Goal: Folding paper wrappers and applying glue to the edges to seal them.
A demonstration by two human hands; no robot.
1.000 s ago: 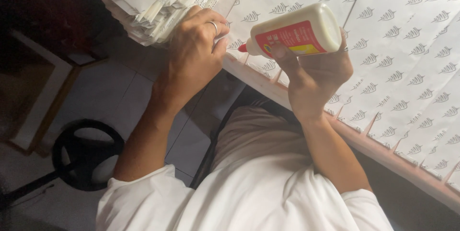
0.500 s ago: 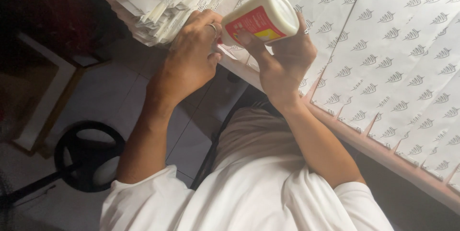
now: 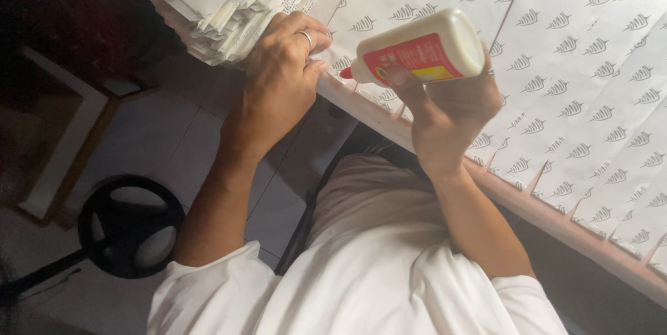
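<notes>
At the table edge (image 3: 389, 121), the right hand (image 3: 451, 109) is gripping a white glue bottle (image 3: 417, 50), tilted towards the left hand (image 3: 281, 78), which is curling half-closed against the paper stack (image 3: 229, 2).

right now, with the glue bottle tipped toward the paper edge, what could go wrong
1. The glue bottle in the right hand lies nearly sideways with its red nozzle close to the left hand, so glue could land on those fingers.
2. The printed paper sheets overlap closely; stray glue may stick neighbouring sheets together.
3. The stack of folded paper overhangs the table edge and might slip if nudged.
</notes>
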